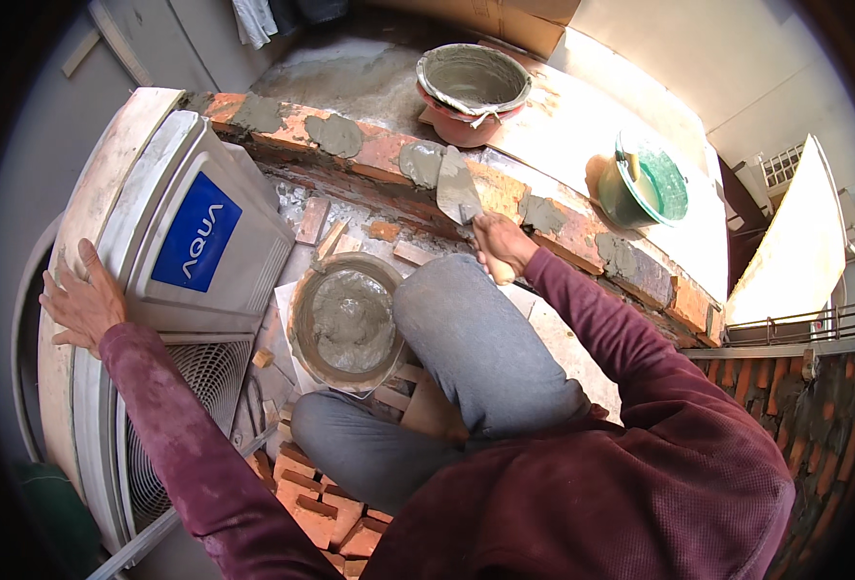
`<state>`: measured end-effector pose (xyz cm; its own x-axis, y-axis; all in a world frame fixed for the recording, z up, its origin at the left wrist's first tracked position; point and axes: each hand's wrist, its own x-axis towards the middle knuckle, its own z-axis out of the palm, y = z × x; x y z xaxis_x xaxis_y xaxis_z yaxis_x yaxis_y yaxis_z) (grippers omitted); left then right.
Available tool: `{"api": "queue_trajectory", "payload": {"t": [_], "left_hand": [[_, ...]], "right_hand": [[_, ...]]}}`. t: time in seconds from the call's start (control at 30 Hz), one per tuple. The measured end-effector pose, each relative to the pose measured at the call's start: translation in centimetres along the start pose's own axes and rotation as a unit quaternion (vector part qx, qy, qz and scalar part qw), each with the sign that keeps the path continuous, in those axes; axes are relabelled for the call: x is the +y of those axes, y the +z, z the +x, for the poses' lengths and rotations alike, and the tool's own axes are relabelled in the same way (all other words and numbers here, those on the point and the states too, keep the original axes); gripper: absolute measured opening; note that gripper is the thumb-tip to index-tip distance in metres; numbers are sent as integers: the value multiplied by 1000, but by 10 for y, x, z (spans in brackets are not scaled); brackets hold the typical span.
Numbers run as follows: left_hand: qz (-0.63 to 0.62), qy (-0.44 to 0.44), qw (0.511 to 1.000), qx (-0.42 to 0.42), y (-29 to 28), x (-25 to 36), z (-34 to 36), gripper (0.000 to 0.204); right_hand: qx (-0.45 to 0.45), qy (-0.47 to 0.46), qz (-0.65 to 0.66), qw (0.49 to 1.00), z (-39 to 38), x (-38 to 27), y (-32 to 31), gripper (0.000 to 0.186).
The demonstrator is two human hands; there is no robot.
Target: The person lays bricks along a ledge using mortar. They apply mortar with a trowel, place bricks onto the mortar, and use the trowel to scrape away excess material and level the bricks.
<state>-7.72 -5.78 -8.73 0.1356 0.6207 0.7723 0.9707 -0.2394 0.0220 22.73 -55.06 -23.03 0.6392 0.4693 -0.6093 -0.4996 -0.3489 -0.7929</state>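
A brick wall slants from the frame's upper left to its right, a trowel over its middle. Behind it stand a basin, upper centre, and a bucket, further right; before it sits a tub, right of an air-conditioner unit.

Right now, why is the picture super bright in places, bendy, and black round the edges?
In the head view, strong light washes out the pale surface around the green bucket and the panel at right; in that view too, the fisheye lens bends the brick wall and blackens the rim; the trowel in the right grip looks fairly sharp there.
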Motion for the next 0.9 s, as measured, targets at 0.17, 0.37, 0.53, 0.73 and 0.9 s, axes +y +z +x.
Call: {"api": "queue_trajectory", "payload": {"t": [0.17,0.37,0.53,0.73,0.9], "left_hand": [[-7,15,1000,-2,1,-3,1,88],[19,18,999,22,3,1,-2,86],[27,4,999,-25,-4,6,0,85],[65,29,997,-16,1,2,-1,83],[84,45,994,57,17,-3,-1,82]], "right_hand": [[-16,-18,-117,993,42,-11,2,32],[72,-105,-688,715,-62,-29,-77,32],[189,-260,-814,484,-1,-71,-31,23],[100,-173,-824,531,77,-111,-9,21],[45,-73,-902,423,-5,-156,-84,20]]}}
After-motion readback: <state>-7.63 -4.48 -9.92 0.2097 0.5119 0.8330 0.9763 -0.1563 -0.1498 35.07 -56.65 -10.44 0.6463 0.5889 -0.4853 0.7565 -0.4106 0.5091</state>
